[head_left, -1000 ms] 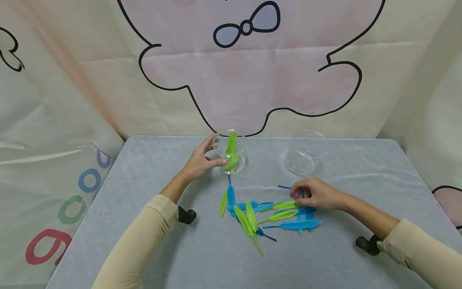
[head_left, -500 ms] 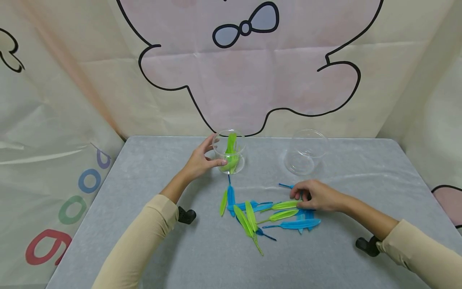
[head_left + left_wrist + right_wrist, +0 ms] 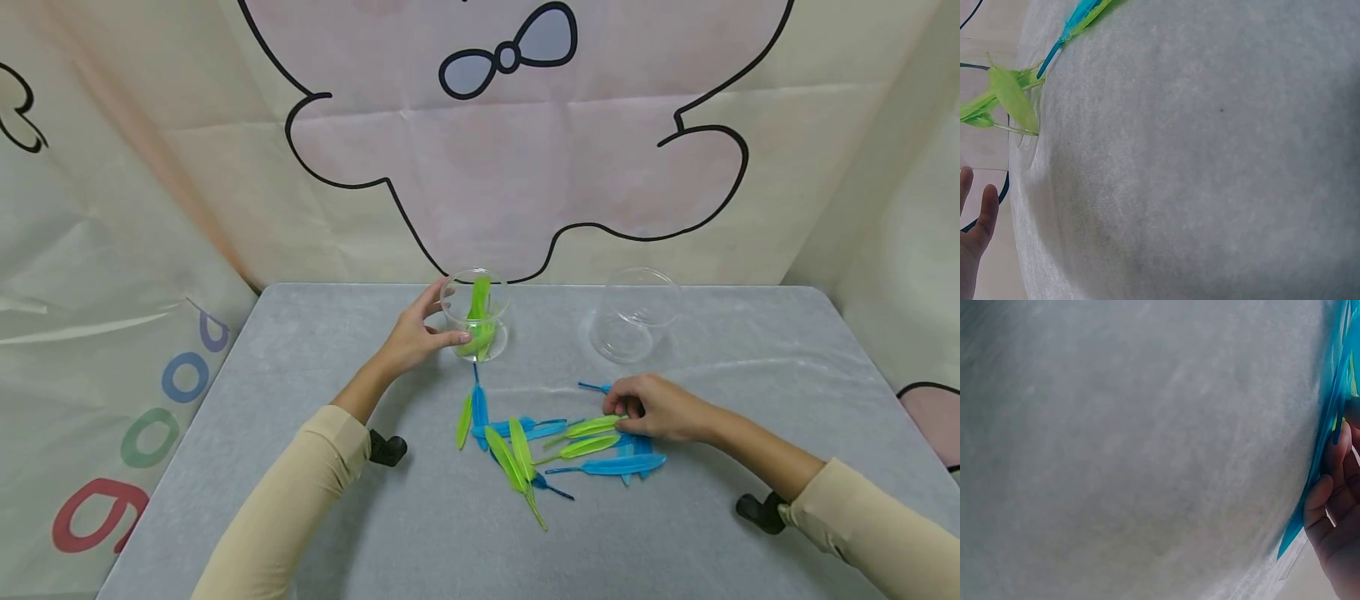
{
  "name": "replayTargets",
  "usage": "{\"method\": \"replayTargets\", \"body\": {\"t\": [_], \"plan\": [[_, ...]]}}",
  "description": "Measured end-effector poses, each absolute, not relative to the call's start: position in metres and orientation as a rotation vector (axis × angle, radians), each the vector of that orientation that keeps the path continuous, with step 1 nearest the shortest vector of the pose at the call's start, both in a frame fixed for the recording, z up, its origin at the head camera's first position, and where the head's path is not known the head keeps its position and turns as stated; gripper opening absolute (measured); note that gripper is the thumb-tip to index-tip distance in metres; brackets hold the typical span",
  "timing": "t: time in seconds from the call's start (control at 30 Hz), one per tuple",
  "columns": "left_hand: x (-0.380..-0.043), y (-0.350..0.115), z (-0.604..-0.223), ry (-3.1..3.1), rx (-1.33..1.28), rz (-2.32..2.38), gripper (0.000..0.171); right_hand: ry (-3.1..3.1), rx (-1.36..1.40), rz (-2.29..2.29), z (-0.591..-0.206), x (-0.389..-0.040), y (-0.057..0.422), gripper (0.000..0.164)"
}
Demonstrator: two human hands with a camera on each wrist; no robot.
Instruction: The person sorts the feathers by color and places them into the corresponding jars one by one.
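Note:
At the back left of the grey table, my left hand (image 3: 416, 333) holds a clear plastic cup (image 3: 501, 337), its thumb in front and its fingers along the far side. Several green feathers (image 3: 482, 310) stand inside. The left wrist view shows the thumb and a fingertip beside these feathers. My right hand (image 3: 660, 406) is low over the loose pile, pinching the end of a green feather (image 3: 588, 427) between thumb and fingers. Blue feathers (image 3: 615, 465) lie under and around that hand. In the right wrist view, a blue feather (image 3: 1319, 456) runs alongside the curled fingers.
A second clear cup (image 3: 636, 321) stands at the back right, with no feathers in it. More green feathers (image 3: 510, 460) and blue feathers (image 3: 480, 408) are strewn in front of the left cup. A printed cloth (image 3: 480, 167) hangs behind the table's back edge.
My right hand has shifted very slightly down, and the green feather's end at its fingertips has moved up a little. My left hand stays on the cup.

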State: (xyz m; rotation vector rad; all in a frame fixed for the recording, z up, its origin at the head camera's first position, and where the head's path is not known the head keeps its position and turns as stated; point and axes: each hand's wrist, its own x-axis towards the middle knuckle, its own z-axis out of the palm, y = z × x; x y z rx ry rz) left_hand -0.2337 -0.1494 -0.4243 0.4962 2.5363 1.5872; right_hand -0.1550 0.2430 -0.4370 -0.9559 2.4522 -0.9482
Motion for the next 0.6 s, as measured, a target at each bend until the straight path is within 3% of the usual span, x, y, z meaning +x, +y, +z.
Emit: {"method": "replayTargets", "body": {"t": [0.17, 0.4, 0.6], "plan": [[-0.234, -0.15, -0.425, 2.544, 0.501, 1.586, 0.097, 2.447, -0.948, -0.93, -0.438, -0.156, 0.243, 0.014], [-0.213, -0.142, -0.387, 2.508, 0.467, 1.573, 0.092, 2.443, -0.952, -0.921, -0.436, -0.156, 0.241, 0.015], [-0.212, -0.142, -0.386, 2.509, 0.484, 1.568, 0.093, 2.431, -0.95, -0.931, -0.433, -0.156, 0.24, 0.014]]}}
